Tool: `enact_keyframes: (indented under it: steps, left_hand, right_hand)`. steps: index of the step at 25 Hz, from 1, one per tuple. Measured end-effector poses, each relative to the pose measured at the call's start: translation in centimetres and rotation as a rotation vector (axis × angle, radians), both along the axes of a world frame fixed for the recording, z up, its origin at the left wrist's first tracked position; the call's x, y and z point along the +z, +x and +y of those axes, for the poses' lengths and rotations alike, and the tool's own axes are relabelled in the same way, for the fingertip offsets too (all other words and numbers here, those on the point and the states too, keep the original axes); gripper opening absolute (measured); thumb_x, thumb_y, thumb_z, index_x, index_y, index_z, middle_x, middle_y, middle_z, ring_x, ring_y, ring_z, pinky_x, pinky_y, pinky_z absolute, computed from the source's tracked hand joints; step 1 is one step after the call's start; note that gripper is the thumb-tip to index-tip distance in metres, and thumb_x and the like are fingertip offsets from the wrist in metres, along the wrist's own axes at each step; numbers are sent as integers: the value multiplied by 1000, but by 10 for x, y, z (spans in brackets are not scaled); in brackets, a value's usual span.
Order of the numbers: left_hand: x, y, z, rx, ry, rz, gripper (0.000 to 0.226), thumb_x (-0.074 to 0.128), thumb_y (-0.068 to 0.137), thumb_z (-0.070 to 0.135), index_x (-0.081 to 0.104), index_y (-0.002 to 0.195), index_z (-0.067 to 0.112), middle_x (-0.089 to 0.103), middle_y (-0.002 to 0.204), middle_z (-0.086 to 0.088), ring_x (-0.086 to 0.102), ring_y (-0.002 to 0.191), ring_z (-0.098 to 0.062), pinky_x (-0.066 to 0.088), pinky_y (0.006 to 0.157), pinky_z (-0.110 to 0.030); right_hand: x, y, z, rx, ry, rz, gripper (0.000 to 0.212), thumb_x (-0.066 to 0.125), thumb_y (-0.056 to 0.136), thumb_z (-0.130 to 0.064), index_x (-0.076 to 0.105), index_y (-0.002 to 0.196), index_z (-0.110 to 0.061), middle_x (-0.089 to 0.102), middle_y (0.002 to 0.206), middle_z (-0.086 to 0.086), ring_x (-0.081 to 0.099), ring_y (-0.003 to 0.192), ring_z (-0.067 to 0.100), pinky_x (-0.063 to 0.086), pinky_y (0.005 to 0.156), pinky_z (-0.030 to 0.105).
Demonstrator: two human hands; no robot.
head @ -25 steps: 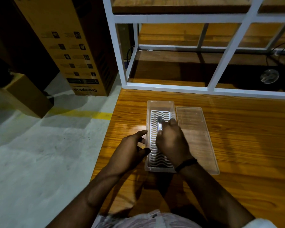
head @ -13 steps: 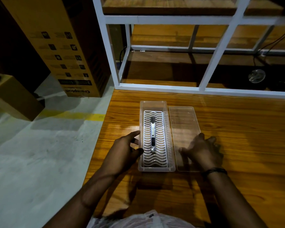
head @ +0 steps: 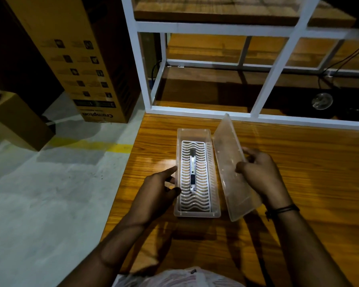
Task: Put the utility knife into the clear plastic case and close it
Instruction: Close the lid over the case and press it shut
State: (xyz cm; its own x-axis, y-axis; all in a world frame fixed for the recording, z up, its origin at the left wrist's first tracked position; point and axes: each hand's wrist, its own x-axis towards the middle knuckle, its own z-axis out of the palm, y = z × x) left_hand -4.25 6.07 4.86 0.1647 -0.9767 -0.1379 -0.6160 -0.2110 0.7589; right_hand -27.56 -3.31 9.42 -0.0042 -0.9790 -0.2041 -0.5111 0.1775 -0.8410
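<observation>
A: Knife (head: 192, 172) is already in, lying lengthwise on the white wavy insert (head: 195, 177) in the middle of the case (head: 196, 214). The step in hand looks like closing.

B: So what makes a good close?

A: Lid (head: 231, 162) is off the table (head: 298, 183) and tilted on edge just right of the case, its long near-left edge low by the case's right wall. I'd swing it over leftward, line all 4 corners up with the rim, then press evenly along both long sides. If 1 end seats first, the other may pop up.

B: Anything in the way?

A: The knife sits low and centred, so it shouldn't foul the lid. I can't tell whether there's a hinge or clips.

B: And the hands?

A: Right hand (head: 257, 172) has the lid pinched at its right long edge, thumb on the face toward the camera, fingers curled behind, wrist to the near right. Left hand (head: 160, 187) rests against the case's left wall, loosely open, forefinger stretched along the wall toward the far end, thumb at the rim. It's steadying rather than gripping, I'd say, and it should stay braced there so the case doesn't slide left when the lid comes down.
</observation>
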Motion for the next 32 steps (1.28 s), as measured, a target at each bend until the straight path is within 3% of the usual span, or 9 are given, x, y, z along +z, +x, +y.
enact_keyframes:
  steps: [5, 9, 12, 17, 21, 25, 27, 29, 32]
  left_hand:
    - [-2, 2, -1, -3, 12, -8, 71, 76, 89, 16, 45, 151, 31, 67, 105, 14, 70, 81, -7, 62, 74, -31]
    - [-2, 5, -2, -8, -1, -35, 70, 77, 87, 19, 48, 149, 34, 65, 100, 18, 68, 76, -4, 58, 67, -28]
    - [-2, 5, -2, -26, -23, -41, 69, 80, 84, 22, 52, 147, 34, 68, 100, 17, 66, 74, -2, 52, 63, -22]
    - [-2, 5, -2, -45, -18, 59, 53, 71, 93, 17, 58, 143, 31, 72, 113, 11, 68, 77, -5, 55, 66, -22]
    - [-4, 6, -3, 47, 49, 297, 40, 53, 104, 8, 64, 138, 26, 75, 115, -1, 77, 89, -21, 64, 82, -46]
    - [-6, 2, -1, 121, 46, 501, 44, 51, 103, 2, 69, 119, 39, 76, 106, 4, 79, 87, -20, 65, 82, -47]
    - [-10, 4, -2, 183, 41, 517, 36, 61, 100, 5, 69, 128, 26, 75, 107, 1, 79, 88, -18, 64, 84, -49]
    - [-12, 12, -5, 244, 43, 511, 43, 71, 93, 8, 65, 136, 12, 73, 116, -7, 75, 102, -22, 62, 90, -49]
    - [-6, 21, -4, 284, 73, 545, 46, 75, 90, 8, 65, 135, 7, 71, 125, -15, 70, 113, -28, 59, 97, -51]
  right_hand:
    - [3, 41, 12, 121, -136, -93, 43, 64, 86, -7, 67, 123, -30, 69, 98, -18, 68, 84, -3, 50, 58, 10]
    - [-14, 63, 21, 89, -49, -75, 62, 74, 83, -17, 55, 140, -31, 43, 140, 2, 52, 128, 31, 58, 92, 47]
    - [-24, 70, 28, 173, 23, 7, 76, 78, 81, -30, 42, 147, -43, 26, 161, 8, 29, 147, 36, 48, 106, 48]
    - [-39, 80, 38, 313, -59, 383, 92, 59, 74, -80, 23, 153, -51, 12, 168, 16, 22, 149, 41, 22, 112, 63]
    - [-51, 86, 45, 327, -112, 551, 86, 50, 80, -82, 22, 155, -49, 2, 170, 18, 15, 148, 42, 18, 109, 55]
    - [-53, 84, 46, 356, -86, 591, 82, 45, 82, -83, 25, 154, -50, -3, 171, 14, 13, 148, 39, 19, 110, 53]
    - [-51, 79, 44, 383, -99, 517, 71, 54, 87, -72, 36, 151, -48, 1, 171, 10, 17, 150, 35, 21, 114, 51]
    - [-51, 67, 38, 329, -120, 262, 59, 67, 92, -47, 49, 147, -38, 20, 169, 9, 30, 148, 32, 33, 116, 48]
    - [-56, 43, 33, 132, 2, -160, 56, 75, 90, -22, 54, 142, -23, 55, 145, 7, 60, 123, 23, 58, 91, 42]
